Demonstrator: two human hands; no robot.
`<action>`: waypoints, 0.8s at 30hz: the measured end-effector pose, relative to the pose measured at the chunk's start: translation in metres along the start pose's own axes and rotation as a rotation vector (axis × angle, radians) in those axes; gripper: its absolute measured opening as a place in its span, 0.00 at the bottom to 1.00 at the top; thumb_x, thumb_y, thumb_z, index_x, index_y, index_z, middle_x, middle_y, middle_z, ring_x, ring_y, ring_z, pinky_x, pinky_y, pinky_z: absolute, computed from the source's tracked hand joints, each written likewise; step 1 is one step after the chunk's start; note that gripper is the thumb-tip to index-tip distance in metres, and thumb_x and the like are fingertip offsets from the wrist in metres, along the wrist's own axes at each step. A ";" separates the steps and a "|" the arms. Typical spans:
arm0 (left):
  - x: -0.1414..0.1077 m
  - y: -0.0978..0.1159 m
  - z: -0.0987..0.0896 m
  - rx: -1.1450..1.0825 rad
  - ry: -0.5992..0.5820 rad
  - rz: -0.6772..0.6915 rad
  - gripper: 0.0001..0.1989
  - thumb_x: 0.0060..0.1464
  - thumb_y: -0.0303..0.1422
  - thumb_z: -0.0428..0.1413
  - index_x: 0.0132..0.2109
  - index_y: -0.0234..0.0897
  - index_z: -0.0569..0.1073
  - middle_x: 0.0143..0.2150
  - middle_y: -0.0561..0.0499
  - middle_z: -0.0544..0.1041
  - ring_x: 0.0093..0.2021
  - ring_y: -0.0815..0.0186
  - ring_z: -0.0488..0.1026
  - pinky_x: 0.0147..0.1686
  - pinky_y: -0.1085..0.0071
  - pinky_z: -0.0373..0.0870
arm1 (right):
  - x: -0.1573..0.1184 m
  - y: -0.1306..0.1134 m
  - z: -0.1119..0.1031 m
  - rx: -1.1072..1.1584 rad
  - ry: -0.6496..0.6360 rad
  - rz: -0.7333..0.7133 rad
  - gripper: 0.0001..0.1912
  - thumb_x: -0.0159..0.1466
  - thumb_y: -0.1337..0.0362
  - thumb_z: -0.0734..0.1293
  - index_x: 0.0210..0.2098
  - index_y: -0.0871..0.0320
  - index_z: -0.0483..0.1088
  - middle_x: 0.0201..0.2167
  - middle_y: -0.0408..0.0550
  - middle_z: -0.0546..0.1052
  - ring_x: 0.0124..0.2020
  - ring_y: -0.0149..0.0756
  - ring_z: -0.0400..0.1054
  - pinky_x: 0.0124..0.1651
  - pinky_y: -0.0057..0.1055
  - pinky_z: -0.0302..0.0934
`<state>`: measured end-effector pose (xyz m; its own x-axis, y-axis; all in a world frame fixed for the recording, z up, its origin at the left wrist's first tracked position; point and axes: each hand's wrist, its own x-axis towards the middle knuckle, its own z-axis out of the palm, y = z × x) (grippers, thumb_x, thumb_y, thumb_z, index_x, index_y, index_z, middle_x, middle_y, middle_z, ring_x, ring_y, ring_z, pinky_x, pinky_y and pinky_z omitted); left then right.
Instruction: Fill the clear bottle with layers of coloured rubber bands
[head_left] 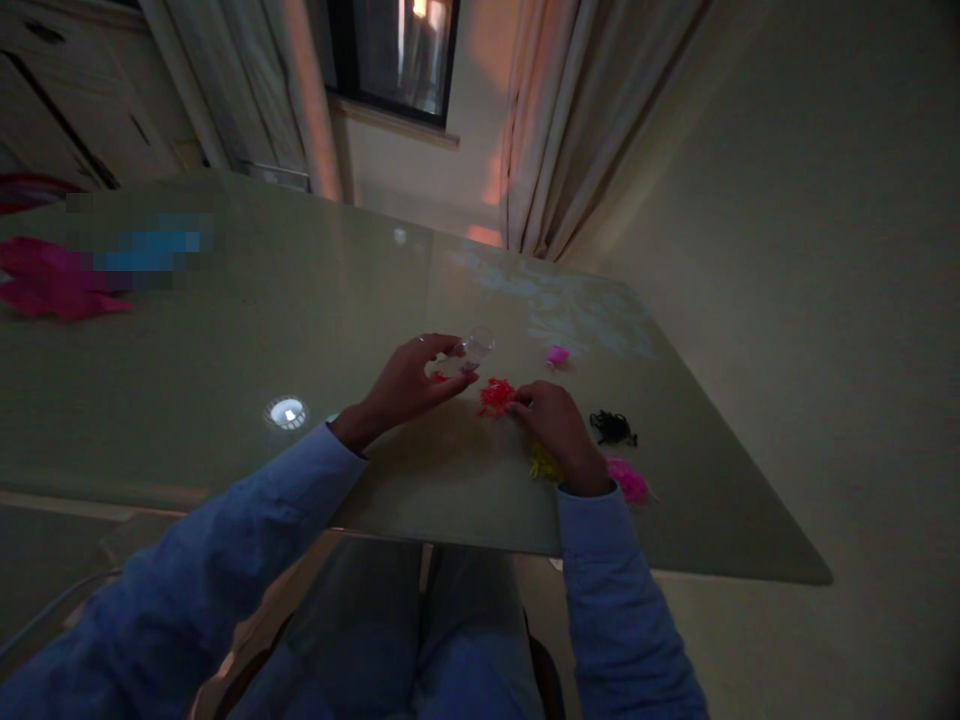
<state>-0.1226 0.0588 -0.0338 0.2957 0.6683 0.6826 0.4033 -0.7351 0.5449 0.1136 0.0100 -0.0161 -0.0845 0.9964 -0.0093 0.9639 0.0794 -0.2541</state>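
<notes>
A small clear container [478, 345] is held between the thumb and fingers of my left hand [412, 380], above the table. A bit of red shows under that hand. My right hand [553, 418] pinches the right edge of a red bundle of strands [496, 397], just right of the container. Beneath my right hand lies a yellow bundle [544, 463], partly hidden. A bright pink bundle [628, 481] is beside my right wrist, and a black bundle [613, 428] lies a little farther back. Behind my right hand sits a small pink object [557, 355].
The glossy table [247, 340] has its right edge sloping toward the near right corner. A round, shiny clear item [286, 412] is left of my left forearm. Crumpled magenta material [56, 280] lies far left beside a blurred blue patch. Curtains and a window stand behind.
</notes>
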 end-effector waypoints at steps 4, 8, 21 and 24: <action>0.000 0.001 -0.001 0.005 -0.003 -0.018 0.18 0.55 0.46 0.64 0.45 0.37 0.76 0.42 0.45 0.83 0.42 0.59 0.80 0.43 0.64 0.76 | 0.000 -0.001 0.000 -0.022 -0.002 -0.010 0.09 0.65 0.65 0.68 0.37 0.58 0.82 0.40 0.55 0.84 0.41 0.41 0.75 0.44 0.32 0.61; 0.001 0.002 -0.001 0.001 -0.009 -0.019 0.18 0.55 0.46 0.63 0.45 0.37 0.76 0.43 0.45 0.83 0.41 0.60 0.80 0.42 0.65 0.76 | 0.001 -0.001 0.001 -0.050 0.004 -0.025 0.09 0.65 0.65 0.67 0.36 0.58 0.82 0.39 0.55 0.83 0.40 0.41 0.75 0.43 0.32 0.60; 0.001 0.002 -0.001 -0.011 0.006 -0.007 0.18 0.55 0.45 0.64 0.45 0.37 0.76 0.42 0.45 0.83 0.42 0.59 0.80 0.42 0.64 0.76 | 0.001 0.007 -0.002 0.129 0.068 -0.049 0.07 0.63 0.67 0.68 0.32 0.60 0.79 0.34 0.52 0.82 0.35 0.36 0.72 0.41 0.30 0.60; 0.000 0.001 0.000 0.002 0.009 0.007 0.18 0.56 0.46 0.64 0.46 0.37 0.76 0.42 0.45 0.83 0.41 0.60 0.80 0.41 0.65 0.76 | 0.002 0.014 0.000 0.215 0.129 -0.038 0.06 0.62 0.66 0.69 0.32 0.60 0.79 0.32 0.49 0.82 0.33 0.34 0.71 0.39 0.29 0.59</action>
<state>-0.1223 0.0585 -0.0330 0.2909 0.6624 0.6903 0.4028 -0.7393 0.5396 0.1270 0.0136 -0.0192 -0.0738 0.9895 0.1244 0.8835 0.1227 -0.4520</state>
